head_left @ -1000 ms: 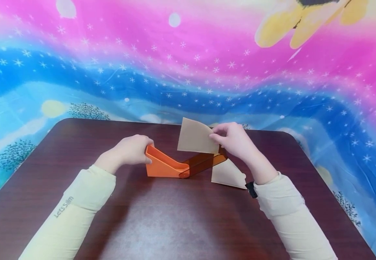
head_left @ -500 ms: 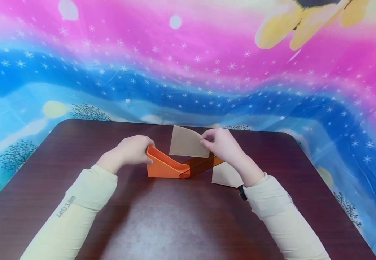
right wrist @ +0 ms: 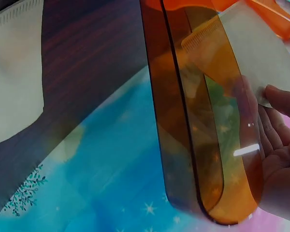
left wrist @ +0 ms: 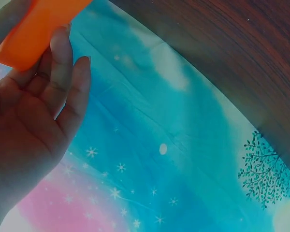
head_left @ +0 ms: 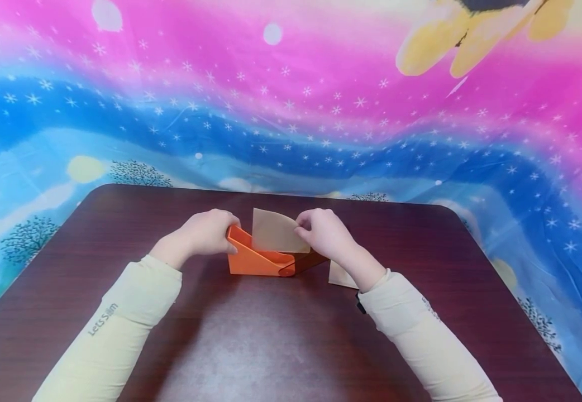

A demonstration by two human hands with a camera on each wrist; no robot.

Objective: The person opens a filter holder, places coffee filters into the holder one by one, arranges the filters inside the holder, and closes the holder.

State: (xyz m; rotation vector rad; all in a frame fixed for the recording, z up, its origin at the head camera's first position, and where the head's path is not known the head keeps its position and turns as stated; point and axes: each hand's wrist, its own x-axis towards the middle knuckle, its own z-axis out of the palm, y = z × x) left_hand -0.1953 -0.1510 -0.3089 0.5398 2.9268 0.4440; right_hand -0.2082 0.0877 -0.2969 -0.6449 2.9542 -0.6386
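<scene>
An orange box point(head_left: 252, 261) with a sloping top stands on the table, its hinged see-through amber lid point(head_left: 312, 260) swung open to the right. My left hand point(head_left: 206, 231) grips the box's tall left end, fingers behind and thumb on the near side. In the left wrist view, the fingers curl against the orange wall point(left wrist: 31, 38). Between thumb and fingertips, my right hand point(head_left: 327, 233) pinches a tan paper coffee filter point(head_left: 275, 231) by its curved right edge. Its lower left part overlaps the box's open top. The right wrist view shows its crimped edge through the amber lid point(right wrist: 208, 145).
A second coffee filter point(head_left: 340, 276) lies on the table right of the box, partly hidden by the right wrist. The dark wooden table point(head_left: 251, 346) has rounded far corners. A patterned pink and blue cloth point(head_left: 291, 111) hangs behind it.
My right hand has moved left and down, carrying the coffee filter from above the lid to the box's opening. My left hand has kept its grip on the box.
</scene>
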